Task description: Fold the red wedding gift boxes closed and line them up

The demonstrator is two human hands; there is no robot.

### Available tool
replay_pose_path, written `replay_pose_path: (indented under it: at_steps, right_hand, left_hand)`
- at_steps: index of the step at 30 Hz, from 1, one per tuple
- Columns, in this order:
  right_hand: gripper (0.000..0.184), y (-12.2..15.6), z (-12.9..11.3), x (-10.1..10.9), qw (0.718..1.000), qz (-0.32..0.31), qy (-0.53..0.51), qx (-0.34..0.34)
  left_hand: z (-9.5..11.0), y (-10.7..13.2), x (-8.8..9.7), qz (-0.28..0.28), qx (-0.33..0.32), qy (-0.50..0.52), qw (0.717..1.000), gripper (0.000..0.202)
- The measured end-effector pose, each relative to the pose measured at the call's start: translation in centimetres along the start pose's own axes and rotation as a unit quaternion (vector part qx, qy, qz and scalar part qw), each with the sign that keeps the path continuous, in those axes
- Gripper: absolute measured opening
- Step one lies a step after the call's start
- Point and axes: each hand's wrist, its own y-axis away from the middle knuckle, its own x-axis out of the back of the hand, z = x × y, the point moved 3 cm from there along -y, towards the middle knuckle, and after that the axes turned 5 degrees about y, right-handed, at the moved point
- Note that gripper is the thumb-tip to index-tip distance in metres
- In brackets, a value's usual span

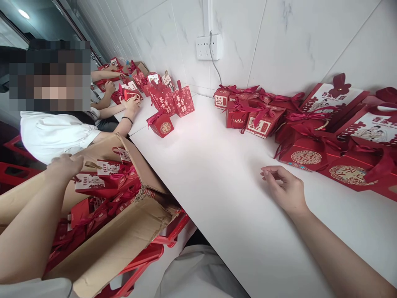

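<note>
Left hand (66, 164) reaches over the open brown corrugated cardboard carton (124, 240), fingers curled down toward the red-and-white paper gift boxes with ribbon handles (102, 182) packed inside; can't tell if it's actually pinching one or just hovering at the top layer. The carton sits on a red plastic stool (149, 256) below the table edge and one flap is torn and sagging. Likely risk: lean on that flap and the carton tips or spills, crushing the thin card boxes. The satin ribbons are tangled across each other, so lifting one box could drag a neighbour out. The white glossy tabletop (217, 198) looks smooth and slick, so light boxes would slide if nudged. Further back, a co-worker's hands (132, 105) work near small upright red paper boxes (173, 101). Right hand (283, 188) rests on the tabletop, fingers loosely curled, thumb near forefinger, holding nothing. Just beside it, the row of flat red gift boxes with gold circular emblems and dark red bows (310, 153) is stacked loosely against the white marble-look tiled wall (279, 41); a sweep of that arm could knock them over.
</note>
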Motion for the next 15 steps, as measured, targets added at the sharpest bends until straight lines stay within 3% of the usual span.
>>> replay_pose_path:
  at_steps: [1,2,6,9,12,15]
  right_hand:
    - [0.025,0.0,0.0,0.0,1.000,-0.002,-0.001,0.001]
    - [0.024,-0.1,0.0,-0.1,1.000,-0.004,-0.003,0.002]
    - [0.024,-0.3,-0.3,-0.2,1.000,-0.008,-0.017,0.010]
    - [0.021,-0.4,-0.4,-0.2,1.000,-0.006,-0.022,0.014]
    - [0.018,-0.6,-0.5,-0.2,0.999,-0.008,-0.028,0.016]
    - [0.018,-0.8,-0.7,-0.4,0.999,-0.014,-0.035,0.024]
  left_hand:
    - [0.9,0.4,0.8,0.038,0.031,-0.013,0.999,0.087]
    - [2.2,0.9,1.3,0.061,0.015,-0.013,0.998,0.083]
    - [8.1,3.0,2.8,0.147,-0.135,0.001,0.980,0.063]
    - [11.2,4.0,3.6,0.179,-0.231,0.030,0.956,0.051]
    - [13.2,5.6,4.6,0.206,-0.259,0.058,0.942,0.047]
    - [15.6,8.7,5.8,0.217,-0.270,0.081,0.935,0.052]
